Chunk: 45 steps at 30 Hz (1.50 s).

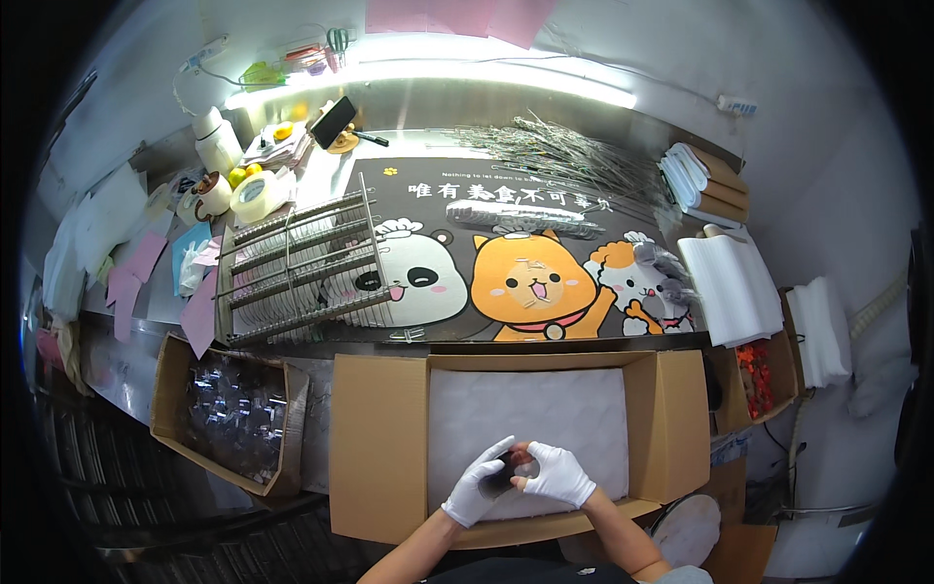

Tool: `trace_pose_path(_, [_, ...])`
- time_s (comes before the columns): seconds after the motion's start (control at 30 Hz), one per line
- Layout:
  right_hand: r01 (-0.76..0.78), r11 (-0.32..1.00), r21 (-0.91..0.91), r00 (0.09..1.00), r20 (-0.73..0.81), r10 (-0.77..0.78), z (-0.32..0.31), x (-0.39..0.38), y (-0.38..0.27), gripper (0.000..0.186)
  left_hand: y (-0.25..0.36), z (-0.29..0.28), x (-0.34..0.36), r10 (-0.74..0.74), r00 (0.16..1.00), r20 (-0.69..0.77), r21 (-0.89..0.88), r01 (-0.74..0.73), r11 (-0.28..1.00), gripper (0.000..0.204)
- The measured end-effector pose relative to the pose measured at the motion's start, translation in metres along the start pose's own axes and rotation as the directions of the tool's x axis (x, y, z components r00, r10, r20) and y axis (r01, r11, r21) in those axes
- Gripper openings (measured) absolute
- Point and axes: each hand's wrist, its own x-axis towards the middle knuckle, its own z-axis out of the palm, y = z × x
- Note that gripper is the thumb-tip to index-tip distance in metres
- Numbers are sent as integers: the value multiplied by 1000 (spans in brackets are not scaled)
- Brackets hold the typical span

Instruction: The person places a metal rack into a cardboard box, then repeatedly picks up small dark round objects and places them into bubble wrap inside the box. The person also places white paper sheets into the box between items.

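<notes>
My left hand [478,484], in a white glove, is closed around a dark, glossy, thin piece [496,480] that looks round; its kind is unclear. My right hand [553,475], gloved in white with some fingertips bare, pinches the piece's right side. Both hands are over the near part of an open cardboard box [379,448]. Inside the box lies a pale grey, softly dimpled sheet [530,409], below my hands. My palms hide part of the piece.
A wire rack [302,263] of thin discs stands on the cartoon-printed mat [438,331]. A carton of clear-wrapped dark pieces [233,419] sits left. White foam sheets [735,287] and a box of red parts [755,380] are right; thin metal rods [555,151] lie behind.
</notes>
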Motion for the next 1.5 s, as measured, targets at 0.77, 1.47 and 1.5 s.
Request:
trace_pose_path(0.77, [-305,511,-803,921,-385,-55,-93,32,52,57,-10,14,35,-46,992,-114,-182,25,983,45])
trace_pose_path(1.47, [-158,843,-515,966,-258,23,-11,37,73,63,-34,-1,-17,-282,923,-261,0,293,956,35])
trace_pose_path(1.5, [-109,824,-556,963,-263,-50,-29,22,90,62,-31,-3,-17,-272,926,-262,-25,275,961,35])
